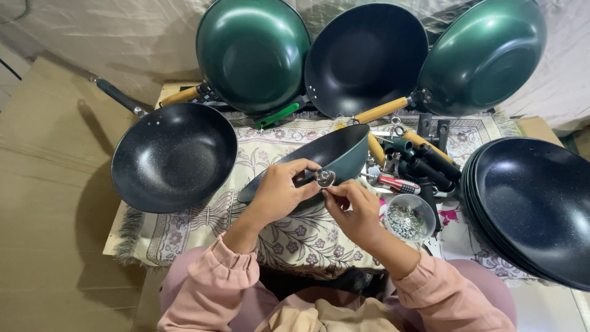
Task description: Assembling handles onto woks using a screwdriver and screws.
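My left hand [279,190] grips the near rim of a dark green pan [335,154] that is tilted on edge over the patterned cloth [289,237]. My right hand [353,206] pinches a small shiny metal fitting [325,178] against the pan's rim, between the two hands. The pan has no handle visible. Both sleeves are pink.
A black handled pan [175,157] lies at left. Two green pans [252,52] [485,52] and a dark one [365,55] lean at the back. A stack of dark pans [531,209] sits at right. Loose black handles [427,166], a screwdriver [393,182] and a bowl of small metal parts [407,218] lie beside my right hand.
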